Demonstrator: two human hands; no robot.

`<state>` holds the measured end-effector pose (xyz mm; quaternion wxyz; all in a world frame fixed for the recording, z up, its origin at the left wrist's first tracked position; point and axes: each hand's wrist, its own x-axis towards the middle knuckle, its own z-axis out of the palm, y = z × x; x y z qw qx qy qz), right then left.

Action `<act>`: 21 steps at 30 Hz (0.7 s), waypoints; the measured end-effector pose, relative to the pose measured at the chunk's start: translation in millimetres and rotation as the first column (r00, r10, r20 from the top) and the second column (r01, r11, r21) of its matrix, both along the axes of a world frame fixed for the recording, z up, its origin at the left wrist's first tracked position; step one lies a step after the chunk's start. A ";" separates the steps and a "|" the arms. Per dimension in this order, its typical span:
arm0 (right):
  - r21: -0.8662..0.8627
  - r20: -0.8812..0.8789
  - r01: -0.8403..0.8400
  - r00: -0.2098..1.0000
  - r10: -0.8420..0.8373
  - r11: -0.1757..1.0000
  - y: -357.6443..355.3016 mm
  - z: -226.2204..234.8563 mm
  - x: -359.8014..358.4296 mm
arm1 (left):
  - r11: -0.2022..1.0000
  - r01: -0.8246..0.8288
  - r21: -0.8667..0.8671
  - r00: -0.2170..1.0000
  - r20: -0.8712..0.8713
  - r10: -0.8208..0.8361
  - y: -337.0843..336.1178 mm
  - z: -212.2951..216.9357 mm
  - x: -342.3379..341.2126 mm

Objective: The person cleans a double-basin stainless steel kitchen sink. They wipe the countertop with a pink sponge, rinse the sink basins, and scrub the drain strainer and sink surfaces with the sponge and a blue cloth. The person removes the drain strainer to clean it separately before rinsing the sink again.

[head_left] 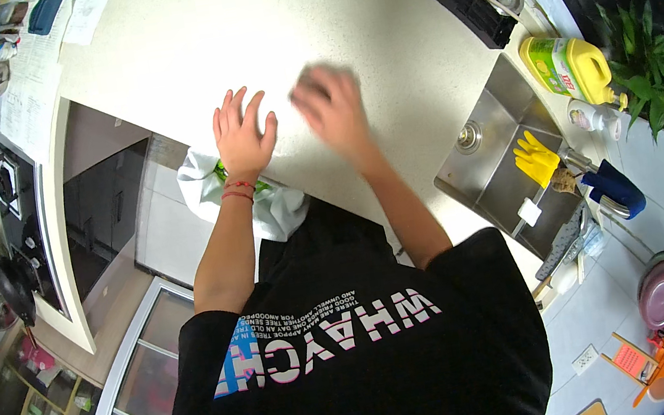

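Observation:
My left hand (245, 142) is at the near edge of the pale countertop (272, 21), palm down with its fingers spread and nothing in them. Under my left wrist hangs a whitish plastic bag (280, 213) below the counter edge, with some green leafy bits showing at its mouth. To the right, over the counter, is my right hand (336, 113). Motion smears its fingers, which look partly bent, and I cannot make out anything in them.
At right, a steel sink (488, 113) holds a yellow rubber glove (537, 160). A yellow detergent jug (571, 65) and a black rack (467, 10) stand beside it. On the left are a gas stove (25, 187) with a wok (11, 288), and papers (28, 97).

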<state>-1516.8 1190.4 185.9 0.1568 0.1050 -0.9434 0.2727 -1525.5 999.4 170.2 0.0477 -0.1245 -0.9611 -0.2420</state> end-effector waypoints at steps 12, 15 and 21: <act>0.084 -0.132 0.539 0.840 -0.527 0.838 120.6 7.8 -49.2 | 1.000 0.030 0.007 0.999 -0.013 -0.030 7.0 4.7 -3.1; -0.253 0.233 0.406 0.907 -0.352 0.878 60.4 -20.7 0.8 | 0.999 0.040 0.008 0.999 -0.026 -0.040 7.8 -0.5 -2.7; -0.194 0.389 0.029 0.920 0.050 0.981 69.8 5.1 122.6 | 0.998 0.053 -0.018 0.999 -0.010 -0.053 9.5 1.1 -1.7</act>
